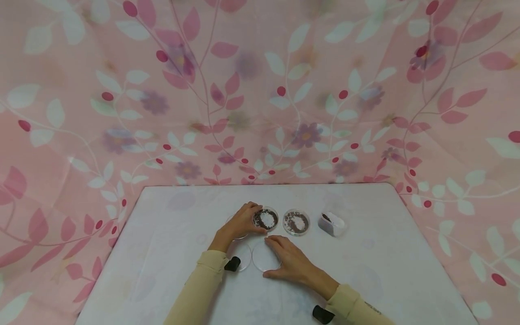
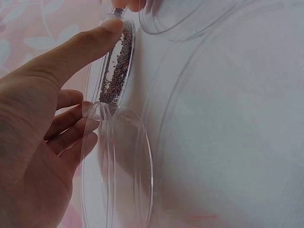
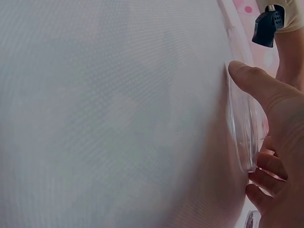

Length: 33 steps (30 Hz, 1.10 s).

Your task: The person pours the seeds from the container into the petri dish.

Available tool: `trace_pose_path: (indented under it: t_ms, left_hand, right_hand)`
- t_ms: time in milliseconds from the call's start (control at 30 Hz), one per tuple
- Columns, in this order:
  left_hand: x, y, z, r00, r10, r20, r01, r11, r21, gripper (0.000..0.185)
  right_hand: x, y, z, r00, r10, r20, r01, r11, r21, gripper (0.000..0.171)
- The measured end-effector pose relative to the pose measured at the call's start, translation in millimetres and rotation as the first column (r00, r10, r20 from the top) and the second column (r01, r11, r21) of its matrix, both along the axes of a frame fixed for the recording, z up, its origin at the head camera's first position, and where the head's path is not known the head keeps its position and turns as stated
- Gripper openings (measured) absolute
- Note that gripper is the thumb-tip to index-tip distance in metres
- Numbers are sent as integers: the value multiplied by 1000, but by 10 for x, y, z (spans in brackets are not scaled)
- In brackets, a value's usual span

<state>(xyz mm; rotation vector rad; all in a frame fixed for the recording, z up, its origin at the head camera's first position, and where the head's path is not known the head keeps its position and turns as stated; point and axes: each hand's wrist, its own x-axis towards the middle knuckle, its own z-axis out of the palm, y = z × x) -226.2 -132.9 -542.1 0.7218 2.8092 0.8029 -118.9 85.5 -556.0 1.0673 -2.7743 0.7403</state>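
With thumb and fingers spread around its rim, my left hand (image 1: 240,222) holds a petri dish (image 1: 267,220) of dark granules topped with white material. In the left wrist view the thumb presses the near edge of that dish (image 2: 118,76), and the other fingers lie on its far side. Closer to me, my right hand (image 1: 296,262) grips a clear petri dish part (image 1: 263,258) by its edge, thumb at the near side, fingers at the far side. The right wrist view has this clear piece (image 3: 243,128) low over the white cloth.
Another filled petri dish (image 1: 296,222) stands right of the held one. Farther right is a small clear tub (image 1: 333,225) with something dark inside. A clear round piece (image 1: 244,258) lies beside my left wrist; another clear dish (image 1: 239,236) is partly hidden behind the left hand.
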Motion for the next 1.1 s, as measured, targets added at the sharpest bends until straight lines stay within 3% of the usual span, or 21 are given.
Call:
trace_pose_path:
  t_ms: [167,500,767,1100]
  left_hand:
    - [-16,4,-8,1000,5,0,-5,1000,-6,91]
    - [4,15,33,1000,16,16,-17,1000,14,90]
    - [11,23,26,1000,10,12,-10,1000,18,89]
    - [1,15,20,999,-9,-39,10,1000,11,87]
  right_hand:
    - [-4,-1,-9,999,5,-32,-5,1000,3,93]
    - [1,0,-5,999,-28,17,27,999,35,92]
    - [12,6,6,1000,-27,-6,27,1000,16,97]
    - [-9,62,155,989,-53,138,56,998,-19,102]
